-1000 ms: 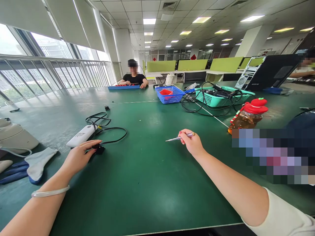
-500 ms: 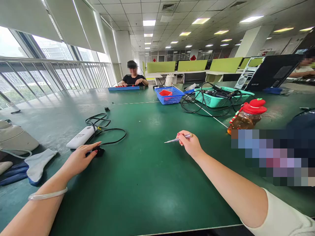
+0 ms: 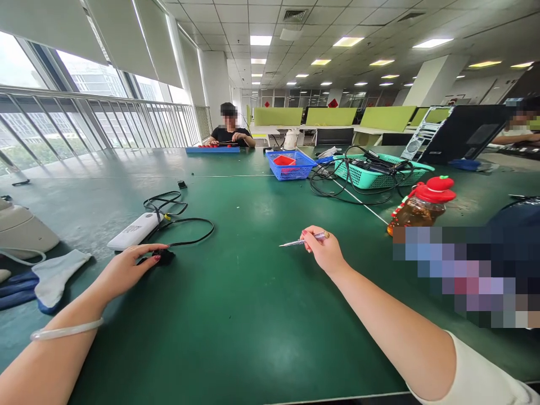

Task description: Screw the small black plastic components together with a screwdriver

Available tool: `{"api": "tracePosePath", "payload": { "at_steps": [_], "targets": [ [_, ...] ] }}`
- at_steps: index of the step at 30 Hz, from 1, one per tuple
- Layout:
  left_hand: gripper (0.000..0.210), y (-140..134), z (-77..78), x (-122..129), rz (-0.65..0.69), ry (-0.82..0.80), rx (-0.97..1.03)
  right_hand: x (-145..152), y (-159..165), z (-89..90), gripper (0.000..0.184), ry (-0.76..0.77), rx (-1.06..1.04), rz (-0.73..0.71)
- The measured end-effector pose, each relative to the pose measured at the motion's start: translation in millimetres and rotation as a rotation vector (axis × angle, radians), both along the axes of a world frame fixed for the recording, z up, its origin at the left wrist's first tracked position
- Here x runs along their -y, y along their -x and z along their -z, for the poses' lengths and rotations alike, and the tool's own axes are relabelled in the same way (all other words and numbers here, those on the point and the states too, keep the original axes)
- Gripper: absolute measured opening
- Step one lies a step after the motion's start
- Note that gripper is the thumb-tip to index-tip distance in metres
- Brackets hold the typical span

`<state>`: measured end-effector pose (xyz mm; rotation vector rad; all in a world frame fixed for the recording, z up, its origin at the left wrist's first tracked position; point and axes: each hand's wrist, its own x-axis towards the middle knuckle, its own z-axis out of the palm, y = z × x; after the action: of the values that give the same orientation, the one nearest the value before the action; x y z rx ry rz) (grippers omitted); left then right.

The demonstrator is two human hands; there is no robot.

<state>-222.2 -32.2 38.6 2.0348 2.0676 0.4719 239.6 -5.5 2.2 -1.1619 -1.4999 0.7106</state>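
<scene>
My left hand [image 3: 124, 271] is at the left of the green table [image 3: 253, 315], closed around a small black object [image 3: 164, 257] resting on the tabletop. The fingers hide part of that object, so its kind is unclear. Right beside it lies a white power bank [image 3: 135, 230] with a black cable [image 3: 196, 220] looped around it. My right hand [image 3: 328, 254] pinches a slim screwdriver [image 3: 294, 243] just above the table. Its thin metal tip points left, and a gold-coloured end shows above the fingers.
A blue basket [image 3: 291, 171] and a green basket [image 3: 367, 179] full of cables stand farther back. To the right is a red-lidded bottle [image 3: 422, 211]. Blue-and-white gloves [image 3: 59, 278] lie at the left. A person [image 3: 230, 132] sits across the table.
The view has shifted slightly. My left hand appears a little farther left, still at the black object. My right hand keeps the screwdriver in nearly the same pose.
</scene>
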Motion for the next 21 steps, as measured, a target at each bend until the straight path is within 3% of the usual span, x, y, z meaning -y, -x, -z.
{"api": "tracePosePath", "payload": {
  "at_steps": [8, 13, 17, 21],
  "targets": [
    [0.063, 1.9, 1.5, -0.9, 0.112, -0.063, -0.046, 0.6, 1.2, -1.2, 0.030, -0.003, 0.004, 0.000],
    [0.068, 18.0, 1.5, -0.8, -0.088, 0.027, -0.247, -0.2, 1.2, -0.5, 0.030, -0.002, -0.012, -0.016],
    [0.061, 24.5, 0.0, -2.3, -0.191, 0.119, -0.250, -0.6, 0.7, -0.7, 0.029, 0.020, -0.076, -0.009],
    [0.056, 18.1, -3.9, 0.7, -0.230, -0.010, -0.189, 0.3, 0.7, -2.6, 0.029, 0.022, -0.097, -0.013]
  ]
}}
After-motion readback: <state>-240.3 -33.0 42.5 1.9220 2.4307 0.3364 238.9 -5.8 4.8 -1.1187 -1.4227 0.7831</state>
